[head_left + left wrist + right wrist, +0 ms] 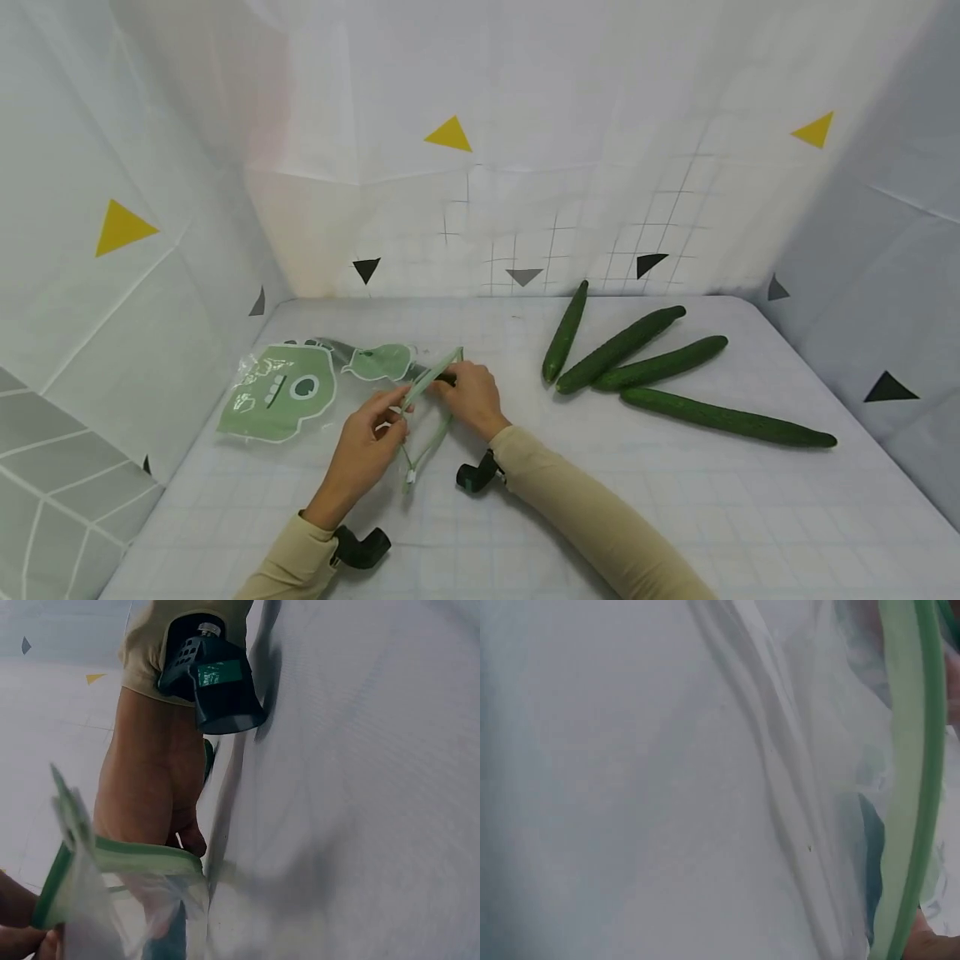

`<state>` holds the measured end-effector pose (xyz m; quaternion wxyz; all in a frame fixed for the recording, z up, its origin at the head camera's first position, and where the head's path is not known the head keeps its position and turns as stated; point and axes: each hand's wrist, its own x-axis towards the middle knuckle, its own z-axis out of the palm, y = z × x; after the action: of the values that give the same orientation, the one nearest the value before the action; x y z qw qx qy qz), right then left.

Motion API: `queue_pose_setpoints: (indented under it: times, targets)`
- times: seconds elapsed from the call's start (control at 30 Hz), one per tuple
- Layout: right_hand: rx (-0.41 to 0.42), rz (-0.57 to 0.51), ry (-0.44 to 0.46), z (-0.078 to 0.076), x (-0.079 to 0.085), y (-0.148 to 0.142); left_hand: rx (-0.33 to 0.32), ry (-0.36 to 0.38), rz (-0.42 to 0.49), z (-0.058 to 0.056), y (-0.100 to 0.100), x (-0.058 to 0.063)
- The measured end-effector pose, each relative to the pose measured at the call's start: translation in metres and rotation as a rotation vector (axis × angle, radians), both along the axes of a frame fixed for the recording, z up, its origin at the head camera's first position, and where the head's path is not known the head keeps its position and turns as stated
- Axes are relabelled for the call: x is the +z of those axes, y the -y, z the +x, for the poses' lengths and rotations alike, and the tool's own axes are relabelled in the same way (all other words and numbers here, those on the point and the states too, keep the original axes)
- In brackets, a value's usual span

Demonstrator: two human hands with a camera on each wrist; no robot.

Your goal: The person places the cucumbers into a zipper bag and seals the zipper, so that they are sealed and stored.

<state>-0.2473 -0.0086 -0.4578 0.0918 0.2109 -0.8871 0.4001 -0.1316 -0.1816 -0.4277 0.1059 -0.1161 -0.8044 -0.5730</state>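
A clear zip bag [255, 408] with a green cartoon print lies on its side at the left, its green-edged mouth facing right. My left hand [366, 446] pinches the near part of the mouth's rim. A dark green cucumber [447, 377] runs into the bag, mostly behind plastic and print; in the left wrist view it shows as a dark shape. My right hand [474, 400] grips its end at the mouth, fingers seen through the plastic in the left wrist view. The right wrist view shows the green rim [915, 780] close up.
Several cucumbers [626, 350] lie fanned out on the white table [540, 517], right of the hands. Dark camera mounts [362, 548] sit on both wrists. White sheeting with yellow and black triangles walls the back and sides.
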Motion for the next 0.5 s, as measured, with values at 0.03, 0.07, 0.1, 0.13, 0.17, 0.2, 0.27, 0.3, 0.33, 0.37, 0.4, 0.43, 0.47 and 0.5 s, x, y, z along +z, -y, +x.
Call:
queue_pose_setpoints:
  times: [0.03, 0.07, 0.1, 0.13, 0.17, 0.2, 0.27, 0.3, 0.33, 0.37, 0.4, 0.43, 0.47, 0.5]
  targets:
    - [0.002, -0.019, 0.009, -0.001, -0.002, -0.001, 0.0, -0.002, 0.001, 0.0, 0.0, 0.0]
    - [0.003, -0.038, 0.014, -0.002, -0.003, -0.002, -0.001, -0.003, 0.002, 0.0, 0.0, -0.001]
    - [0.006, -0.056, 0.02, -0.002, -0.004, -0.003, -0.003, -0.006, 0.003, 0.0, 0.0, -0.001]
    - [0.009, -0.073, 0.024, -0.003, -0.005, -0.005, -0.005, -0.009, 0.006, 0.0, 0.0, -0.001]
    - [0.015, -0.094, 0.029, -0.003, -0.006, -0.007, -0.005, -0.012, 0.006, 0.0, 0.0, -0.001]
    - [0.018, -0.113, 0.032, -0.003, -0.007, -0.009, -0.006, -0.016, 0.01, 0.0, 0.0, -0.002]
    - [0.008, -0.15, 0.046, -0.004, -0.009, -0.012, -0.007, -0.021, 0.013, 0.0, 0.0, -0.002]
    - [-0.004, -0.161, 0.053, -0.003, -0.009, -0.014, -0.007, -0.021, 0.014, 0.0, 0.0, -0.001]
    - [-0.017, -0.167, 0.059, -0.003, -0.01, -0.016, -0.008, -0.021, 0.014, 0.0, 0.0, -0.001]
    - [-0.032, -0.172, 0.067, -0.003, -0.011, -0.017, -0.007, -0.019, 0.012, 0.0, 0.0, -0.001]
    - [-0.05, -0.165, 0.066, -0.002, -0.011, -0.018, -0.008, -0.019, 0.013, 0.0, 0.0, -0.001]
    - [-0.067, -0.155, 0.067, -0.001, -0.011, -0.018, -0.008, -0.017, 0.01, 0.0, 0.0, -0.001]
    - [-0.08, -0.143, 0.067, 0.0, -0.011, -0.018, -0.007, -0.015, 0.007, 0.0, 0.0, -0.001]
    - [-0.092, -0.127, 0.061, 0.001, -0.011, -0.019, -0.006, -0.014, 0.006, 0.0, 0.0, -0.001]
